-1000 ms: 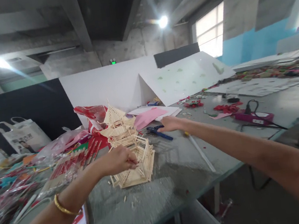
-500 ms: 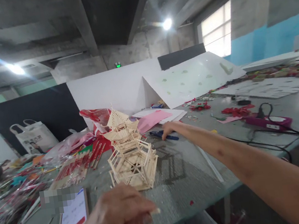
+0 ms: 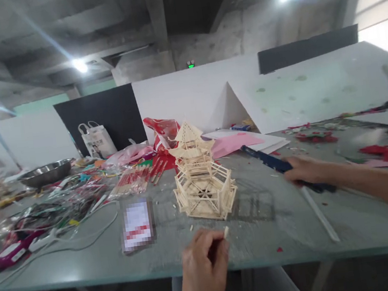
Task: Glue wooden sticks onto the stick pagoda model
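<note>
In the middle of the table (image 3: 258,251) stands a pagoda model (image 3: 204,187) built of pale wooden sticks, its tiers narrowing to a pointed roof. My left hand (image 3: 204,263) is in front of it at the table edge, thumb and fingers pinching a short pale stick piece (image 3: 226,231). To the right of the model, my right hand (image 3: 299,170) is closed around a long dark blue hand tool (image 3: 267,160). Motion blur hides the tool's exact kind. Its far end points toward the pink paper (image 3: 233,144).
A phone (image 3: 137,224) lies left of the model. Bagged sticks (image 3: 132,180), cables, a metal bowl (image 3: 45,173) and a purple power strip (image 3: 10,255) crowd the left side. A pale strip (image 3: 320,214) lies at right, with red scraps (image 3: 383,154) farther over.
My view has turned left. My right hand has taken hold of the dark blue tool, lifting it and bringing it nearer. My left hand still pinches the small stick piece.
</note>
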### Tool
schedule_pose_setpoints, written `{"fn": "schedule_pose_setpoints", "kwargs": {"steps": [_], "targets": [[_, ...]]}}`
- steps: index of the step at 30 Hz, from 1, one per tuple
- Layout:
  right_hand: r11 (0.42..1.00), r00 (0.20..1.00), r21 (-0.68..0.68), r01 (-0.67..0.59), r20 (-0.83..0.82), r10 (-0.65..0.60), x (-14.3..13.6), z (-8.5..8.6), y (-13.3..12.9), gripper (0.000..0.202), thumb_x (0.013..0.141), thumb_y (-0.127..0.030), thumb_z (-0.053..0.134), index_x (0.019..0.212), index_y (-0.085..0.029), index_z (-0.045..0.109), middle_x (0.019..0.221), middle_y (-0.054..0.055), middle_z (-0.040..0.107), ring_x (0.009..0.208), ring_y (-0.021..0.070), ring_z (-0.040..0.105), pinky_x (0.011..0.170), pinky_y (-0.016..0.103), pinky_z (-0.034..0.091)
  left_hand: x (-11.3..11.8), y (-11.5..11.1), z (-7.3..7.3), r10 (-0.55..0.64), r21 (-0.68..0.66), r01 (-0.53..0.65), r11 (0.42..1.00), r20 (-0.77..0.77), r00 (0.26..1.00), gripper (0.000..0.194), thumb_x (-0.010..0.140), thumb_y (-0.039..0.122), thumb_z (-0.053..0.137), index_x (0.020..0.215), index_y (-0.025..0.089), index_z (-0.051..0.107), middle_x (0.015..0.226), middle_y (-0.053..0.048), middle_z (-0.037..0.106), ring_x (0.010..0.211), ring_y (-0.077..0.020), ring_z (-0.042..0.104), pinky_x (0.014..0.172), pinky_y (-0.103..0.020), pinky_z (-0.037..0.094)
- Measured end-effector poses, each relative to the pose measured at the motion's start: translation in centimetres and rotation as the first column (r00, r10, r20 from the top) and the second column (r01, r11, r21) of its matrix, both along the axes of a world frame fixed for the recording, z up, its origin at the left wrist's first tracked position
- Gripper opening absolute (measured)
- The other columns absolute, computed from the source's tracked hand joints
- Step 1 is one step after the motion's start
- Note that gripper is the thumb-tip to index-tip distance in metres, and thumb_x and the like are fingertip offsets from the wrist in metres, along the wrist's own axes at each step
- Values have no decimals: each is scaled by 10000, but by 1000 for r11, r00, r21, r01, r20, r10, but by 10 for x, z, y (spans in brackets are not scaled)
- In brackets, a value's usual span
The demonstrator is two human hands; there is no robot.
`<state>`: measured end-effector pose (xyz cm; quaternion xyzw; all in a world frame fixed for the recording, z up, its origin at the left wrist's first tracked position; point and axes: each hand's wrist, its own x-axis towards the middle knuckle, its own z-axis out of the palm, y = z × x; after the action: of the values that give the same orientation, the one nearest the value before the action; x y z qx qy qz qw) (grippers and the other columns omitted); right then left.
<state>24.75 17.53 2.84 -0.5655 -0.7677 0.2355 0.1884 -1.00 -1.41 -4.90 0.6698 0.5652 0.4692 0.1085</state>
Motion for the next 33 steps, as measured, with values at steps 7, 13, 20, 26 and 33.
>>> {"fn": "schedule_pose_setpoints", "kwargs": {"steps": [7,13,20,26,33], "targets": [[946,991,-305,-113,-97,87,16,-10,-108,289,745,-414,491,876,-157,505,638,40,614,599,167,570,571,273,418,9,16,1,53,-15,-52,999,63,997,164,816,293,490,822,200,625,739,-8,631,655,-125,573,610,-217,434],[966,976,-177,-187,82,203,-9,-5,-142,464,769,-495,496,1076,-154,567,1049,118,603,966,273,539,851,395,397,18,24,0,74,104,-83,991,87,993,186,820,343,485,818,212,618,740,1,624,653,-126,578,643,-229,443],[964,961,-93,-250,97,259,-22,-18,-144,464,809,-470,453,1151,-162,513,1136,137,552,1024,271,512,896,408,380,23,29,-6,142,223,-150,963,51,988,182,833,335,478,826,217,616,746,-8,629,712,-147,591,680,-241,457],[965,957,-35,-260,124,263,-21,-28,-144,465,816,-450,452,1179,-162,483,1117,134,556,998,250,528,893,386,382,24,28,-12,230,314,-227,922,29,973,200,831,360,490,825,218,631,764,-20,651,711,-146,609,668,-224,471],[972,965,16,-233,123,230,-26,-27,-149,347,798,-366,477,1085,-181,539,1026,106,596,930,230,555,846,345,406,27,25,-9,299,284,-294,913,28,954,137,810,337,533,800,237,627,706,12,639,643,-128,606,603,-202,463]]}}
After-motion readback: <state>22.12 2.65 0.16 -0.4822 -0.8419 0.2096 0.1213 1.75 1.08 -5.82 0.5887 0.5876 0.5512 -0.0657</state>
